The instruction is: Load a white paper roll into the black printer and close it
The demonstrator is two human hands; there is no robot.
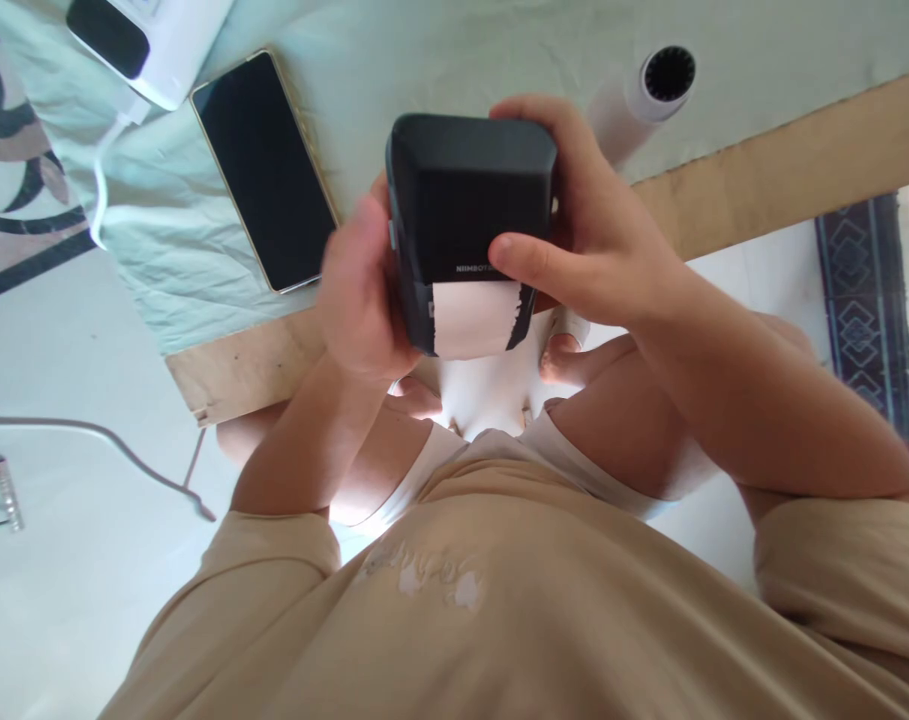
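Between my two hands is a black label printer (pixel 461 215) marked with a brand name, held above the table's near edge. A wide white label strip (pixel 475 318) sticks out of its end nearest my body. My left hand (pixel 364 290) wraps the printer's left side, somewhat blurred. Around the right side curls my right hand (pixel 581 215), its thumb lying on the top face by the lettering and its other fingers mostly hidden behind. The printer's underside is out of sight.
On the pale green cloth (pixel 424 50) lies a smartphone (pixel 266 170), left of the printer. A white device (pixel 154 45) with a dark panel and white cable (pixel 101 180) sits farther left. At right stands a white cylinder (pixel 641 100) with a dark grille. The table has a wooden edge (pixel 784 160).
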